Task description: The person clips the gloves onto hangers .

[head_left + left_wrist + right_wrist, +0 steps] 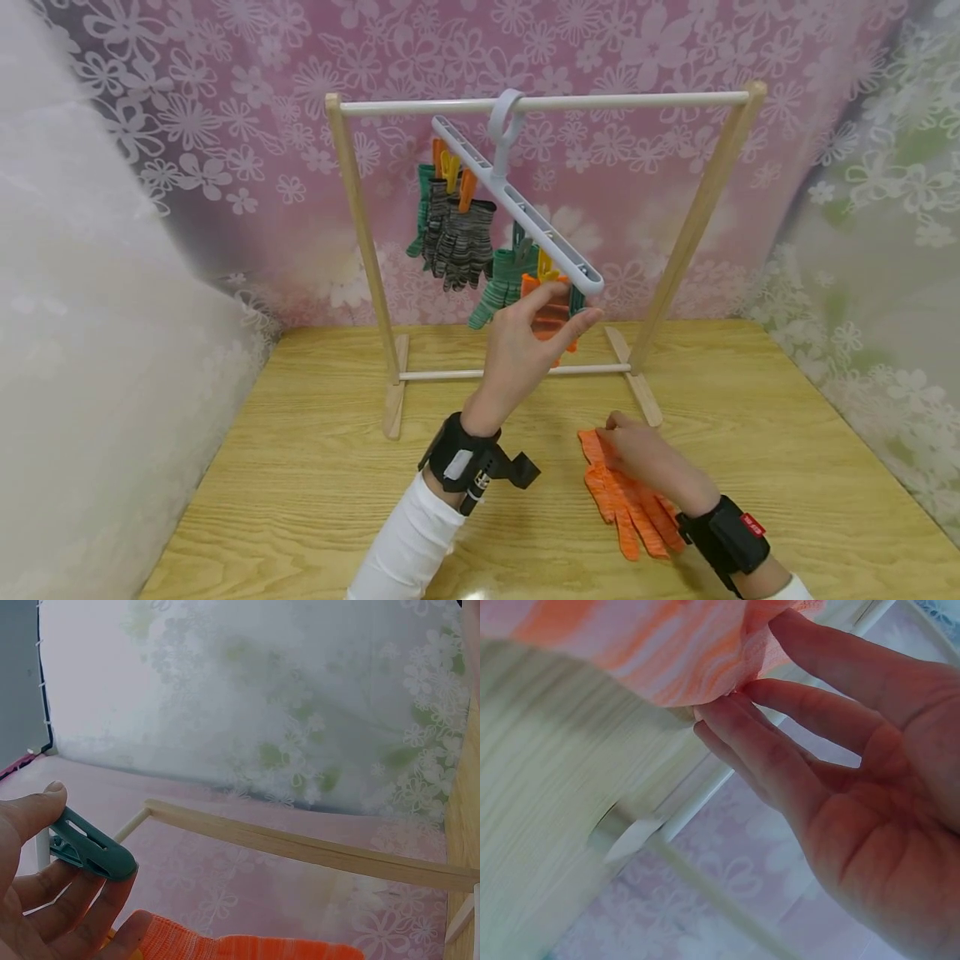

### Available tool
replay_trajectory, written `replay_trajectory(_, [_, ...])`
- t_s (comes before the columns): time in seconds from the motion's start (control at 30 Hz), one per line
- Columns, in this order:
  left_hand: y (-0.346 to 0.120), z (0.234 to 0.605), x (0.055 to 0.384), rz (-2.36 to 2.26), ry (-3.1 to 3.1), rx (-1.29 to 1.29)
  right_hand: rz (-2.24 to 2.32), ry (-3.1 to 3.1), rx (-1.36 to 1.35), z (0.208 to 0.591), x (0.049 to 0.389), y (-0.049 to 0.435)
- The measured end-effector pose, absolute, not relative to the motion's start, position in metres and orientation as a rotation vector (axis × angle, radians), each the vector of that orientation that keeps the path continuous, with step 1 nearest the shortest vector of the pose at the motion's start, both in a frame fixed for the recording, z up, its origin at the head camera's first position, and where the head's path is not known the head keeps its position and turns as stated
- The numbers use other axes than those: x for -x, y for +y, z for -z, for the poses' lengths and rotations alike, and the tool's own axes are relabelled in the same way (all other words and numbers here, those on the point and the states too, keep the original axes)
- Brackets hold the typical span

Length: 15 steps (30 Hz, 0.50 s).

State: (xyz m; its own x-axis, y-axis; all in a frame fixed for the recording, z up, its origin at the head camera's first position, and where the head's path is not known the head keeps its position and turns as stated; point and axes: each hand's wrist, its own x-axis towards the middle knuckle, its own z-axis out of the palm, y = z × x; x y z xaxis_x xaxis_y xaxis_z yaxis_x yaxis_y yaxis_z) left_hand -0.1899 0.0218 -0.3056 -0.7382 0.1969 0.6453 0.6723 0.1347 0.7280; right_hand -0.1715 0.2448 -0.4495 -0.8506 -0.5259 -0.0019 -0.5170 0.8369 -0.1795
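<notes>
My left hand [521, 354] is raised to the near end of a grey clip hanger [551, 236]. Its thumb and fingers pinch a dark green clothespin [97, 844] fixed there. Behind that hand an orange glove [551, 312] hangs from a yellow clothespin [547, 265], partly hidden by the fingers. Lower down, my right hand [660, 462] pinches the cuff end of another orange glove [618, 500] just over the table. In the right wrist view, thumb and fingertips meet on the fabric of this glove [667, 652].
A wooden rack with a white top bar [637, 101] bears the hanger by its hook [504, 117]. Grey-black gloves [468, 242] and green gloves [506, 283] hang along it from coloured clothespins. The rack's feet [393, 408] stand on the wood-grain table [300, 467]. Floral curtains surround the table.
</notes>
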Motion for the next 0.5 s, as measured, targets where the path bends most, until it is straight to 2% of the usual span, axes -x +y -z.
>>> replay_trajectory(0.5, [0.020, 0.308, 0.192, 1.614, -2.015, 0.849, 0.286, 2.947, 0.910, 0.450, 0.188, 0.206])
